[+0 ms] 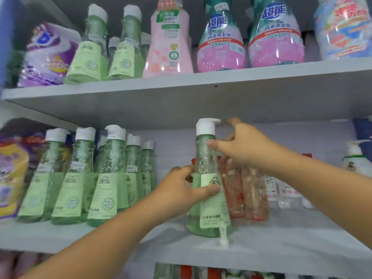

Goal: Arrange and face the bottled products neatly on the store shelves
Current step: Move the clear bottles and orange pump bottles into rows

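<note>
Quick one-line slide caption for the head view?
Both hands, left hand and right hand, grip a clear green pump bottle on the grey middle shelf.

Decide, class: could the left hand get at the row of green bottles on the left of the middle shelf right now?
Probably yes, once it lets go: the left hand grips the green bottle, but bare shelf separates it from the row of green bottles.

You see a clear green bottle (209,190) with a white pump cap and pale green label, reddish-pink clear bottles (247,194) beside it, pink-bottomed teal bottles (221,37) above, on a light grey shelf (201,93).
</note>
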The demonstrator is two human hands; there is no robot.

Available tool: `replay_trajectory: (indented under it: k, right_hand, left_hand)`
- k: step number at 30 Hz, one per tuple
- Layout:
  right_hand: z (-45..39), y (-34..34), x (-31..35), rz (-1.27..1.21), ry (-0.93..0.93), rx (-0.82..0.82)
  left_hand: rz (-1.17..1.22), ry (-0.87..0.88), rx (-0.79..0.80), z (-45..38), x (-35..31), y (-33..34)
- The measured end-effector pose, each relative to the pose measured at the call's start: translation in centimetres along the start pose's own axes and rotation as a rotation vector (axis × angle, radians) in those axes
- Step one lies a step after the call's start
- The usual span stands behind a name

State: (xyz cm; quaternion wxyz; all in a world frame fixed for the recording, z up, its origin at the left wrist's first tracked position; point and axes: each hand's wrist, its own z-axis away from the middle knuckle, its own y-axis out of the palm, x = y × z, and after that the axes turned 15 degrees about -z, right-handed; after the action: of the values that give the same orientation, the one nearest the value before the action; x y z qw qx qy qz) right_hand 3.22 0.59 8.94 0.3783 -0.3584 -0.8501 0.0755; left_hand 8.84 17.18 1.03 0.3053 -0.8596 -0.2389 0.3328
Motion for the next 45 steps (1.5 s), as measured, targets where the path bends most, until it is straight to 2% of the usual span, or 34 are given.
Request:
replay_trajectory:
  k: [3,6,9,11,12,15,18,20,24,28,36,45]
  right_hand:
    - [0.3,2.9,-0.9,-0.064,0.206,0.248]
    - [1.4,6.0,-0.6,0.054,0.224,0.465]
    - [1.0,8.6,-0.8,0.196,0.205,0.502]
    - [-0.3,10.3,-1.1,0.18,0.27,0.505]
    - [-1.1,11.1,-1.3,0.139,0.312,0.52]
    - [-3.6,13.6,-2.3,0.104,0.32,0.534]
    - [-5.5,16.3,-3.8,0.104,0.293,0.507]
    - [-6.5,17.7,-4.7,0.135,0.286,0.479]
    - [-8.6,19.7,-6.1,0.263,0.298,0.438]
    - [-10.1,20.3,-8.1,0.172,0.386,0.437]
    - [-9.6,20.7,-8.4,0.029,0.391,0.354]
    - [-9.1,21.0,-7.5,0.055,0.408,0.356]
  left_hand:
    - [-0.071,-0.052,-0.048,-0.1,2.9,-1.5]
    - [-0.252,-0.066,-0.21,0.5,5.1,-2.9]
    - [-0.461,0.036,-0.532,2.6,7.3,-5.6]
    - [-0.506,-0.01,-0.687,3.7,9.0,-7.7]
    - [-0.509,-0.071,-0.712,4.1,10.0,-8.5]
    - [-0.462,-0.236,-0.599,4.6,12.6,-9.3]
    - [-0.393,-0.255,-0.465,5.4,14.2,-8.6]
    - [-0.386,-0.252,-0.437,5.7,14.6,-7.9]
    - [-0.374,-0.234,-0.466,5.7,15.7,-7.8]
    - [-0.342,-0.21,-0.488,5.6,16.3,-7.8]
    - [-0.366,-0.2,-0.51,5.4,16.3,-7.7]
    - [-0.345,-0.209,-0.484,5.1,16.8,-7.7]
